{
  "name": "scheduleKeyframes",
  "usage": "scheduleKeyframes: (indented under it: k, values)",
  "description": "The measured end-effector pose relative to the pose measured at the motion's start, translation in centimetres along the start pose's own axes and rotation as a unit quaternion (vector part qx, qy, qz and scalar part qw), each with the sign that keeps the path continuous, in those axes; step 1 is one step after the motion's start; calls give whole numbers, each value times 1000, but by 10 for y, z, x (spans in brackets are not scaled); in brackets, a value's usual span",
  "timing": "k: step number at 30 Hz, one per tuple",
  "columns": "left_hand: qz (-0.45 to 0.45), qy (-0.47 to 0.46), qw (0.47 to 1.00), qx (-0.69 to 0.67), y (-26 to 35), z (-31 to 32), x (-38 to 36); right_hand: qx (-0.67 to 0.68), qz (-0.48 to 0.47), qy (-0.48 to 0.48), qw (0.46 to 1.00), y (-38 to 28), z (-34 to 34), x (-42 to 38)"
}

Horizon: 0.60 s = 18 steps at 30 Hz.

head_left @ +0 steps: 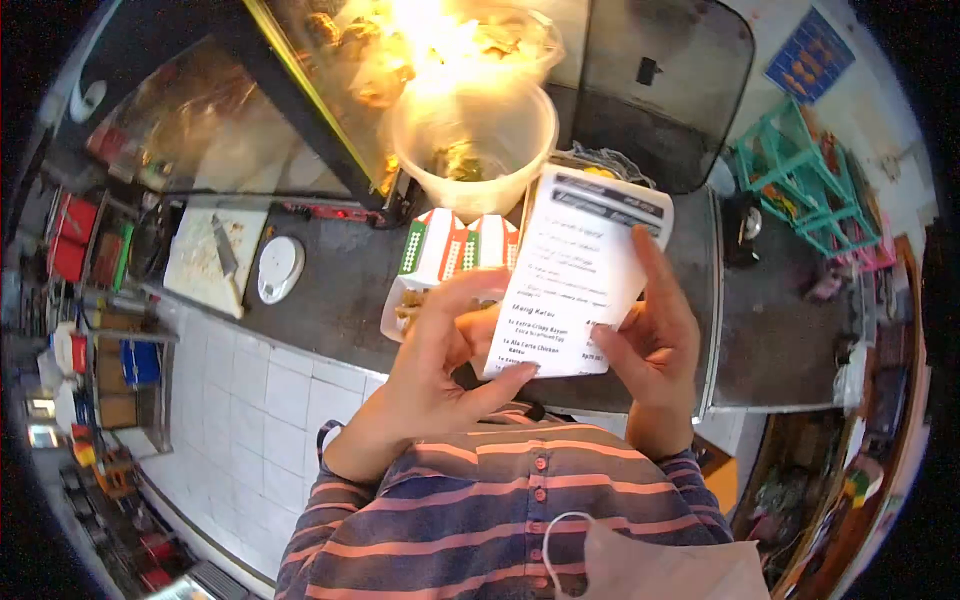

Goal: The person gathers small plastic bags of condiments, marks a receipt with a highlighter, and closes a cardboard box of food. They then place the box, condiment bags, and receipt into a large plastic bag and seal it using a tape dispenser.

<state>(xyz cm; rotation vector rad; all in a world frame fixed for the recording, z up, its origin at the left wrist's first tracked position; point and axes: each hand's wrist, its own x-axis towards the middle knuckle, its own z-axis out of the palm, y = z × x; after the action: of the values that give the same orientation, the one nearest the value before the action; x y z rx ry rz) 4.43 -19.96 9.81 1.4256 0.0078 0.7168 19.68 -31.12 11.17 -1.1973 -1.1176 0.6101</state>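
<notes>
Shirt (480, 505) with orange stripes on dark cloth fills the nearest part of the view, a pale cloth (675, 565) with a thin loop lying over its front. Above it, the left hand (430, 380) pinches the lower left of a printed receipt (560, 250), thumb on the face near the bottom edge. The right hand (655, 350) holds the other side, thumb on the paper and index finger running up along the right edge. The receipt is tilted and slightly curled, held over the front part of the table (345, 275).

That table has a dark, dull top, with a pale seam crossing it to the right of the receipt. Pale square tiles pave the floor (265, 400) on the left. Partly behind the left hand sits a white tray (392, 318) of brown pieces, and just beyond stand cartons (455, 250) patterned red, white and green. Farther left are a round white device (281, 268) and a white cutting board (190, 270) carrying a knife (224, 248).

Behind the cartons rises a translucent tub (480, 190) with something leafy inside, under a harsh yellow glare. A glass case (190, 130) stands to its left; a dark panel (665, 100) leans to its right. Farthest right, a turquoise rack (800, 185) sits below a blue poster (810, 52) on the pale wall.
</notes>
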Motion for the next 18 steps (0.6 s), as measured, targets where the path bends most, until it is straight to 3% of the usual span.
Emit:
scheduleKeyframes:
  k: [1,4,7,8,10,12,14,16,18]
  values:
    - [-46,30,998,11,2,3,-8,-65,4,-61,996,3,-6,2]
    - [-160,-21,982,102,14,-11,-18,-144,27,-262,954,21,-5,23]
    - [-194,2,927,322,-4,-41,-40,-155,98,-448,875,65,0,48]
    - [-215,16,900,379,-12,-51,-52,-229,57,-450,861,75,-2,59]
    - [-186,46,919,345,-31,-79,-81,-419,16,-368,830,89,-5,93]
    - [-278,104,924,241,-32,-96,-100,-428,-51,-310,847,120,-17,150]
    - [-235,149,925,257,-29,-109,-98,-376,113,-266,881,103,2,215]
    - [-262,162,915,261,-30,-125,-92,-460,-25,-223,859,169,6,272]
    - [-240,139,910,309,-35,-148,-83,-447,-10,-258,856,241,8,315]
